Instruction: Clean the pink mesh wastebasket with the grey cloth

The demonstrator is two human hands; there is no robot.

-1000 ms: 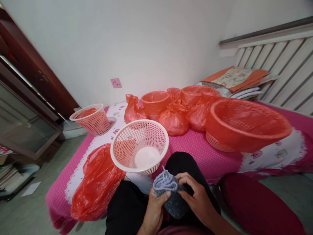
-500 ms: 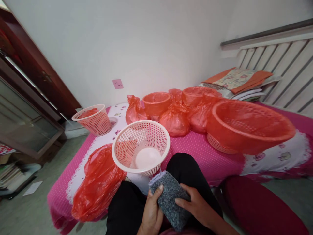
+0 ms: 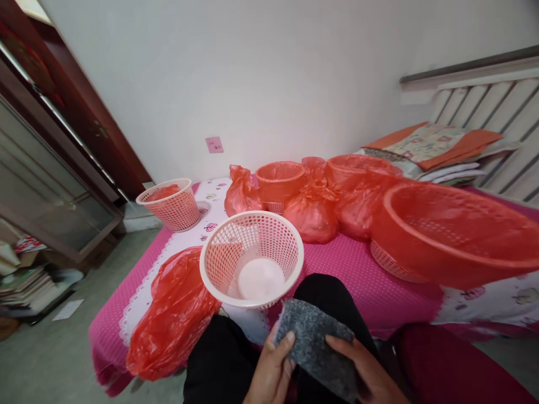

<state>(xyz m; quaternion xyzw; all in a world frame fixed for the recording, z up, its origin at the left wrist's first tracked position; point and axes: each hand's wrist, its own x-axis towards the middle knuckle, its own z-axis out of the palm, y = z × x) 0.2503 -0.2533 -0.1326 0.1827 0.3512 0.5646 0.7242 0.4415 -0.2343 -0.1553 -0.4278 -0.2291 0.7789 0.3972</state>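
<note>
Crumpled red plastic bag (image 3: 172, 320) lies leftmost | round pale-pink perforated plastic basket (image 3: 261, 279) stands beside it | left hand (image 3: 272, 365) grasps left edge of dark-grey speckled fabric piece (image 3: 314, 331), thumb uppermost | fabric piece is above lap | right hand (image 3: 366, 367) grips its right side.

Pale wall (image 3: 273, 73), grey floor (image 3: 96, 280), door (image 3: 90, 106) (reddish-brown, with handle)

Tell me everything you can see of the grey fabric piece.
The grey fabric piece, speckled dark and light, looks soft and woolly. It is spread fairly flat, slanting down to the right, nearer the wearer than the pale pink basket. The left hand grips its left side and the right hand its right, both thumbs on top. Its underside is hidden.
</note>
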